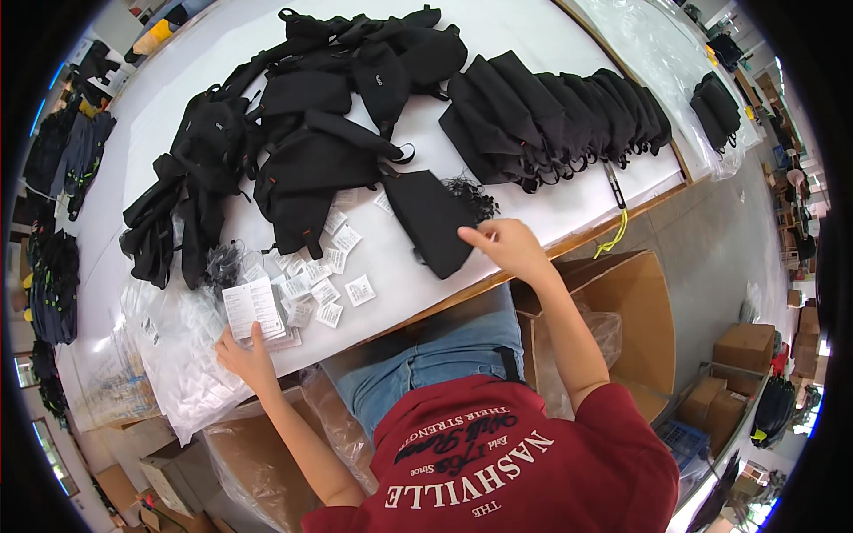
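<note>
1. Taking the view's middle as the dial's centre, the left grip (244, 351) is at eight o'clock, clamped on a white card stack (251, 305), thumb on top.
2. The right grip (514, 249) is at three o'clock, thumb at the edge of a flat black pouch (431, 222); whether it closes on the pouch cannot be told.
3. That pouch lies just above centre, at twelve o'clock, on the white worktop (391, 298).
4. Small white tags (360, 290) scatter at nine o'clock.
5. Black bags heap (306, 93) at eleven; a bag row (555, 115) stands at one.
</note>
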Demonstrator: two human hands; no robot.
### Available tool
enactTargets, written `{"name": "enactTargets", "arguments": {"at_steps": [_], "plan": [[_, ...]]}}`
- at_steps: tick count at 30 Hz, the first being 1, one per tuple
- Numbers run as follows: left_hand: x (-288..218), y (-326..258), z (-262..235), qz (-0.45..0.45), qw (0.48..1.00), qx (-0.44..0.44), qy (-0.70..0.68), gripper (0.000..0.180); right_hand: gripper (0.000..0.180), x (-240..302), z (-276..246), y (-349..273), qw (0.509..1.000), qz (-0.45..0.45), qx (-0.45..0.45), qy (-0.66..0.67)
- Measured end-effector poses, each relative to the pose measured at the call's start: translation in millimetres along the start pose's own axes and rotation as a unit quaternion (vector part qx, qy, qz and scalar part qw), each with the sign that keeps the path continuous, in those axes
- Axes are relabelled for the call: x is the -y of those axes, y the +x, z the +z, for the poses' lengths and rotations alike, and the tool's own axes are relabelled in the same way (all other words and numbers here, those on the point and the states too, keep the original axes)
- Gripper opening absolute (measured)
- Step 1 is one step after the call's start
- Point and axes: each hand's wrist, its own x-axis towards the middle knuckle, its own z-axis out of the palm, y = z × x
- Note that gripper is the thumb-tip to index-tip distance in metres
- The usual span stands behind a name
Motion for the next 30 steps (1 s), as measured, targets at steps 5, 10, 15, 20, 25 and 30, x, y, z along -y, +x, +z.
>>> {"name": "enactTargets", "arguments": {"at_steps": [5, 10, 15, 20, 25, 30], "plan": [[-8, -2, -2, 0.008, 1.0, -0.013, -0.013, 0.051, 0.031, 13, -12, 13, 0.988, -0.016, 0.067, 0.138], [-21, 0, -5, 0.031, 0.998, -0.028, -0.039, 0.049, 0.012, 7, 0, 50, 0.98, -0.114, -0.141, -0.088], [-18, 1, -1, 0.025, 0.999, -0.023, -0.037, 0.049, 0.008, -4, 9, 70, 0.972, -0.072, -0.12, -0.19], [-21, -4, -11, -0.013, 0.998, -0.01, -0.068, 0.045, 0.01, 37, -36, 40, 0.976, -0.11, -0.178, -0.052], [-22, 7, -24, -0.1, 0.979, 0.128, -0.121, 0.045, 0.011, 48, -63, 18, 0.963, -0.134, -0.173, 0.159], [-11, 4, -19, -0.127, 0.932, 0.128, -0.313, 0.055, 0.012, 31, -59, 8, 0.931, -0.139, -0.101, 0.321]]}}
